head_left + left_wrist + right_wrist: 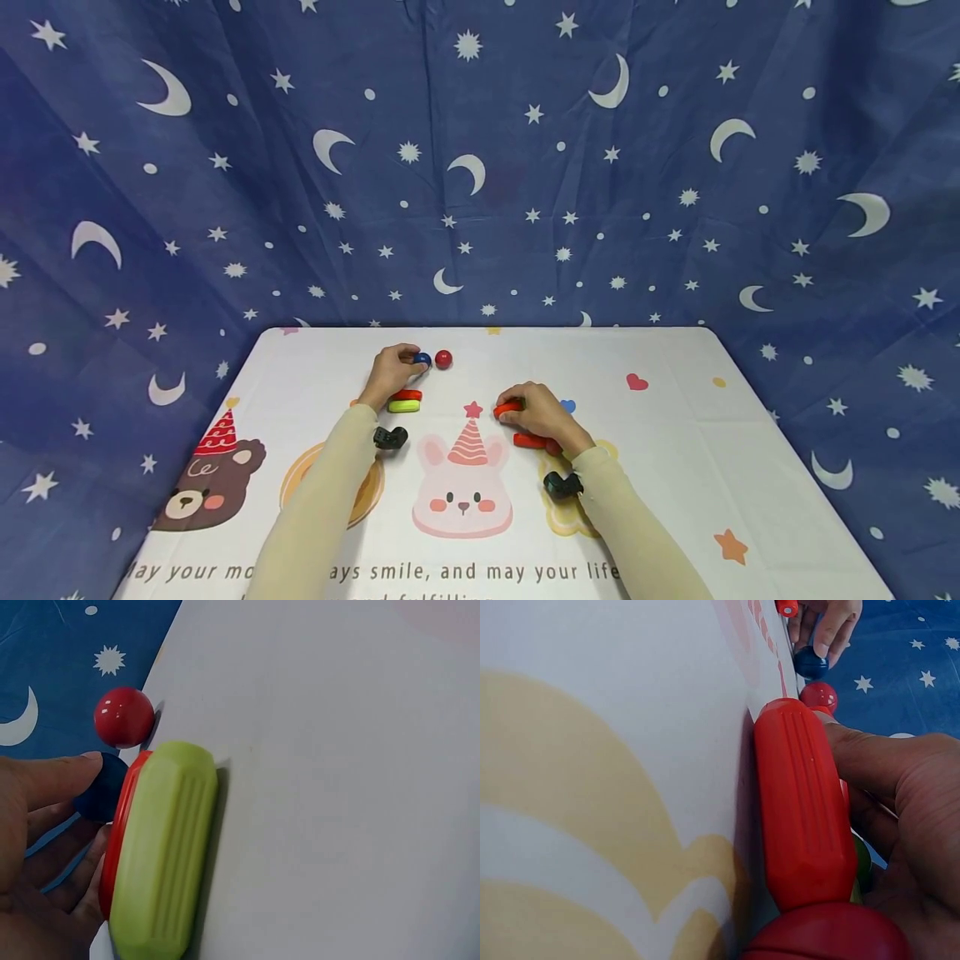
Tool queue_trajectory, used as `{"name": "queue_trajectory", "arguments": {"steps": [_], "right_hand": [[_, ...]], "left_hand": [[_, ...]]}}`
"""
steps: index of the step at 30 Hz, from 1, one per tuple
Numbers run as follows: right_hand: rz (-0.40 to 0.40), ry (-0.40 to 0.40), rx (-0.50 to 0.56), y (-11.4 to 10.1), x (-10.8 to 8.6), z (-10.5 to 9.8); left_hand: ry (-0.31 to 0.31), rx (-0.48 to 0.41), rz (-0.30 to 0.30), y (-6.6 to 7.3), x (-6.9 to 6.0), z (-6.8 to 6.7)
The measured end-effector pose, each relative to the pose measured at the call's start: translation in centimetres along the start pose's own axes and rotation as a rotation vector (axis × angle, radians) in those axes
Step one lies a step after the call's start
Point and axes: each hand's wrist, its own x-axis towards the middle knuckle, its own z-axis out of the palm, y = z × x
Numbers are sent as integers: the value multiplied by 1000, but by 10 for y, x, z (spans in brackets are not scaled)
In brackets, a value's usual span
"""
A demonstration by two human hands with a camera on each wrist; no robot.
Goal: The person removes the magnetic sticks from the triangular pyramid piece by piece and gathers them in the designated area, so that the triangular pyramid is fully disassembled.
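My left hand [392,371] pinches a glossy blue ball [423,359] between thumb and fingers at the far left of the table. A red ball [443,359] lies just right of it. Nearer me, a red ribbed handle-shaped piece [407,395] and a yellow-green one [163,855] lie side by side. My right hand [542,410] grips an orange-red handle-shaped piece [508,409], mostly hidden in the right wrist view. Close below that hand lies another red ribbed piece [804,810], with a dark red ball [829,937] at its near end. Something green [862,862] shows partly behind it.
A white printed cloth [465,567] with a bunny, a bear and lettering covers the table. Behind the far table edge hangs a blue curtain [510,250] with moons and stars. Black wrist devices [391,438] sit by both sleeves.
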Motion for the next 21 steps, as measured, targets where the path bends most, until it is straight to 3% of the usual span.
{"name": "queue_trajectory", "arguments": {"steps": [8,13,21], "right_hand": [[6,3,2,-1,0,0],[11,-1,4,-1,0,1],[1,9,-6,-2,0,-1]], "left_hand": [[-5,4,19,-4,-5,-10],[41,10,65,-5,-9,-16],[90,-70,150,7,-23,-16]]}}
